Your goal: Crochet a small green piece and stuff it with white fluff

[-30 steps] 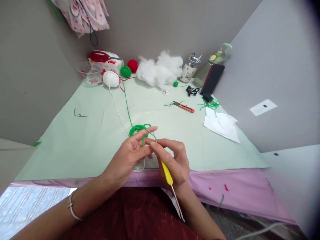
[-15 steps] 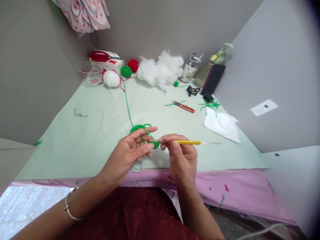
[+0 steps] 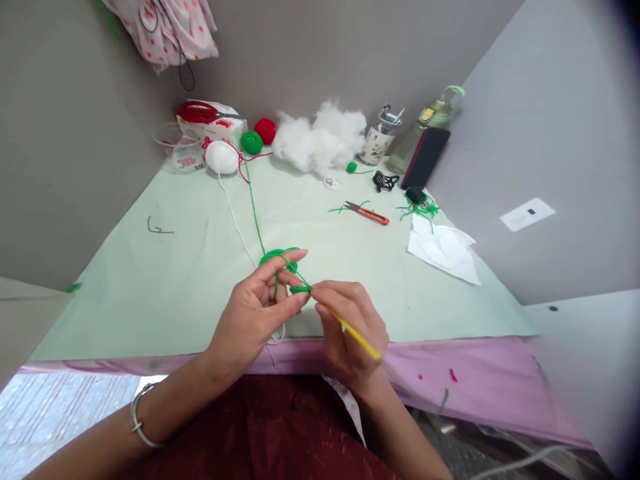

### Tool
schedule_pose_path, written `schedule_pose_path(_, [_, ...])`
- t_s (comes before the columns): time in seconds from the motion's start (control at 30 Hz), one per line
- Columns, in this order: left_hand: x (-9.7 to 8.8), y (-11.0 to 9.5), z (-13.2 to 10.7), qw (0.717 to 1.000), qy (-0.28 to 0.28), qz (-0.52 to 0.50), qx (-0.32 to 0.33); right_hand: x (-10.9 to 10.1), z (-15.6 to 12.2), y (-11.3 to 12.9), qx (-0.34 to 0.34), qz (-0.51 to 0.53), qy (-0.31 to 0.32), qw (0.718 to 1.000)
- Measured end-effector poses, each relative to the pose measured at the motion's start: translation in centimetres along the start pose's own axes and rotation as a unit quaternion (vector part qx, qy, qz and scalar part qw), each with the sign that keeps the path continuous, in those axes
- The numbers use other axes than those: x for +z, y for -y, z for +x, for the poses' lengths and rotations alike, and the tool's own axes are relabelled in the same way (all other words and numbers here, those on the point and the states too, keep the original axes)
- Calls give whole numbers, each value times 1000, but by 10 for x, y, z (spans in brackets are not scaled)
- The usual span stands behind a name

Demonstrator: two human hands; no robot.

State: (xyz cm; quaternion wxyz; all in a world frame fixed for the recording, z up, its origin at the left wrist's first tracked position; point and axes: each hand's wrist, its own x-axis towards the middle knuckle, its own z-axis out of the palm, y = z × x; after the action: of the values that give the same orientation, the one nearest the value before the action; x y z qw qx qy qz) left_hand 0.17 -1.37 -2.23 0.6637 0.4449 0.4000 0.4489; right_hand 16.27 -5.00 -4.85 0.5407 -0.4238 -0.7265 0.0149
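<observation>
Pinching one small green crocheted piece (image 3: 299,290) between thumb and fingers, the left hand (image 3: 253,307) held it above the near part of the table (image 3: 200,280), with green yarn passing over its index finger. The right hand (image 3: 357,327) was closed around one yellow-handled hook (image 3: 363,339), whose tip was too small to make out. The two hands were close together at the piece; whether their fingertips touched could not be told. One loose green coil (image 3: 271,257) lay just beyond the left fingers, and one green strand ran back from it towards the far side. Three larger yarn balls stood there: one white ball (image 3: 223,158), one green ball (image 3: 251,143) and one red ball (image 3: 265,131). One mound of white stuffing (image 3: 320,139) sat beside them, and one pair of orange snips (image 3: 373,215) lay nearer.
</observation>
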Motion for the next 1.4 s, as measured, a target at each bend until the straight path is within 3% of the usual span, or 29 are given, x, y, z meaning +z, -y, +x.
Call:
schedule_pose_path(0.07, [1,-1,2,996,30,-67,-56,3,-4,-2,-19,-43,-15,999])
schedule_pose_path(0.17, [-1,-5,5,981,59,-138,-125,2,-1,-2,63,54,-49,995])
schedule_pose_path(0.27, [-2,-7,8,983,45,-137,-115,1,9,-1,183,217,-88,955])
schedule_pose_path(0.33, [-2,-6,7,991,39,-100,-85,2,15,-1,209,261,-81,939])
schedule_pose_path(0.5, [1,0,6,998,32,-55,-14,7,11,1,164,183,-50,968])
schedule_pose_path(0.6, [2,0,6,993,40,-96,-55,7,2,1,57,46,-48,996])
schedule_pose_path(0.67, [1,-2,8,983,63,-142,-102,5,1,0,19,10,-49,999])
schedule_pose_path(0.77, [-1,-5,9,970,71,-186,-139,1,7,-2,109,112,-81,984])
schedule_pose_path(0.87, [-2,-5,9,982,44,-150,-105,1,14,-1,200,247,-91,944])
schedule_pose_path(1.03, [-2,1,5,997,48,-50,-37,5,14,-2,230,277,-64,931])
schedule_pose_path(1.23, [-5,-1,4,999,41,-23,-26,3,11,-9,293,378,-75,875])
schedule_pose_path(1.3, [-5,-2,3,999,38,-14,-25,2,11,-9,284,378,-72,878])
schedule_pose_path(1.4, [-6,-2,3,999,33,4,-11,-2,12,-4,257,317,-59,911])
